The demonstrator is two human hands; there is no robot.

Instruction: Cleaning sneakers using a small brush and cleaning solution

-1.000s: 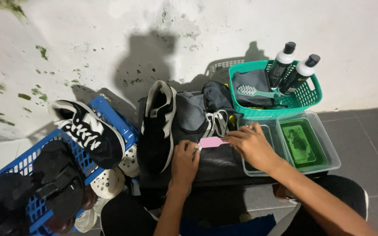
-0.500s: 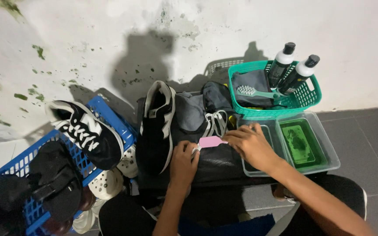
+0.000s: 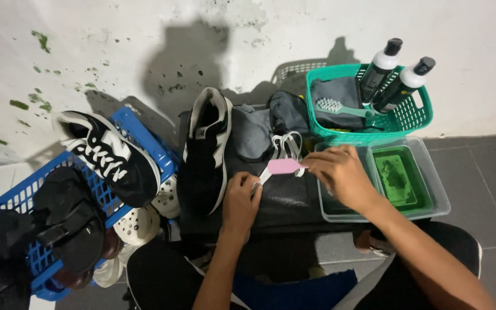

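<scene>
Your right hand (image 3: 344, 175) pinches the pink brush (image 3: 283, 166) by its head, while your left hand (image 3: 241, 201) closes around its white handle. The brush lies over the black mat (image 3: 285, 198), long axis running from eight to two o'clock, shoe (image 3: 205, 152) at nine o'clock.

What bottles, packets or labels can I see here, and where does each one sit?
Two bottles: leaning in the green basket at upper right; dark bodies, white shoulders, black caps.
No signs or screens show.
Pink brush: no label, between the left hand and right hand.
</scene>
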